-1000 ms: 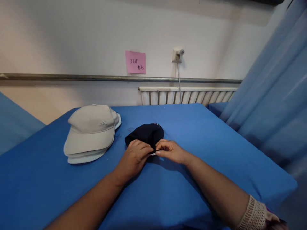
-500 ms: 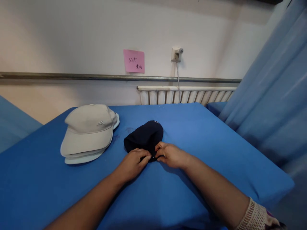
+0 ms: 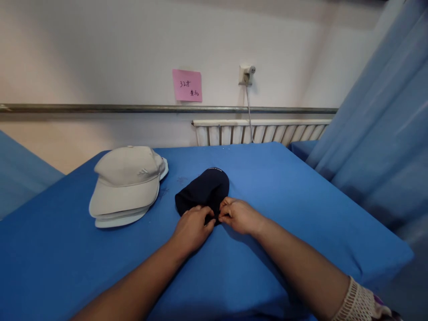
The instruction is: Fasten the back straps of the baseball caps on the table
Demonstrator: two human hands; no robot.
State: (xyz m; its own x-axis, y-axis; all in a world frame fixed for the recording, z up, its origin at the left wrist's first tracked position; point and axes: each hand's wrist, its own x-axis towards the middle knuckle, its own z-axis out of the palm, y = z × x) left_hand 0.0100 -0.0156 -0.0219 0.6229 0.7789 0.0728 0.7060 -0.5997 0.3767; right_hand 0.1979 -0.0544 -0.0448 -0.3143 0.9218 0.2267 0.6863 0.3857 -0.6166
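Both hands, left (image 3: 192,227) and right (image 3: 241,216), have bent fingers pinching the near edge of the dark cap (image 3: 203,191), mid-surface, apparently to work that edge between them. Left of it, the pale baseball caps (image 3: 125,167) sit stacked, brims near, seemingly nested to stay together.

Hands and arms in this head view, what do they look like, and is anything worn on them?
The left hand and right hand show no gloves or watch. The right arm has a cream openwork cuff, with some purple-patterned fabric beyond it. No sleeve shows on the left arm.
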